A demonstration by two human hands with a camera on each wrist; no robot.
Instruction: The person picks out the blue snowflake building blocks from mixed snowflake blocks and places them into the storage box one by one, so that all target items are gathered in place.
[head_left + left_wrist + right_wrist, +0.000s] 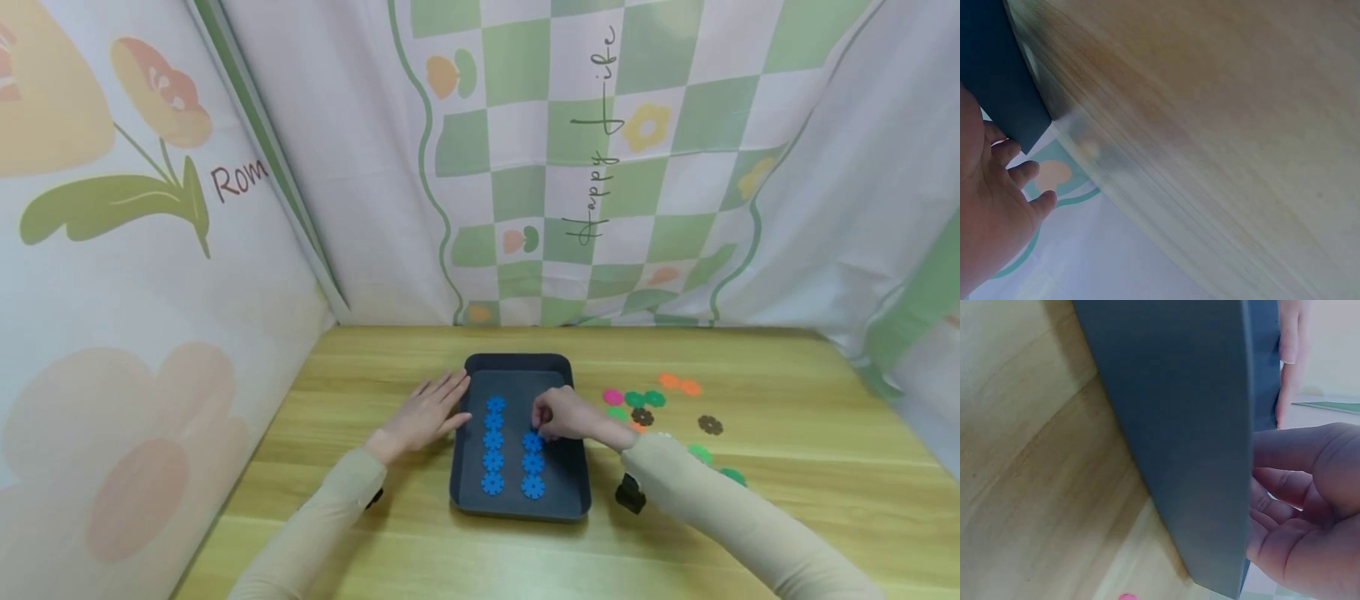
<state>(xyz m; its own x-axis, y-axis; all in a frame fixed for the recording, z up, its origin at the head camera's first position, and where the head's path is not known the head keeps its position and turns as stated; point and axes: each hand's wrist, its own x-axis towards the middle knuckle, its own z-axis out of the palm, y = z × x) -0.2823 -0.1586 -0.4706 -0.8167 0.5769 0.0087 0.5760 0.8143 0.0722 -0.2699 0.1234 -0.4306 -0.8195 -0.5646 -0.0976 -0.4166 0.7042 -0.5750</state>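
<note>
A dark grey tray (510, 505) lies on the wooden table, with blue notched flower-shaped discs in two columns. Several discs make up the left column (492, 439); three are plain to see in the right column (532, 462). My right hand (564, 413) reaches over the tray's right wall, fingers bent and pinched together at the top blue disc (532, 442) of that column. In the right wrist view the tray wall hides its fingertips. My left hand (427, 417) rests against the tray's left rim, fingers stretched out and thumb over the edge.
Right of the tray lie loose discs: pink (613, 397), dark green (645, 399), orange (679, 384), brown (710, 425) and light green (700, 454), some partly behind the right forearm. A patterned curtain (585, 167) hangs behind the table, and a printed cloth wall (150, 275) stands at left.
</note>
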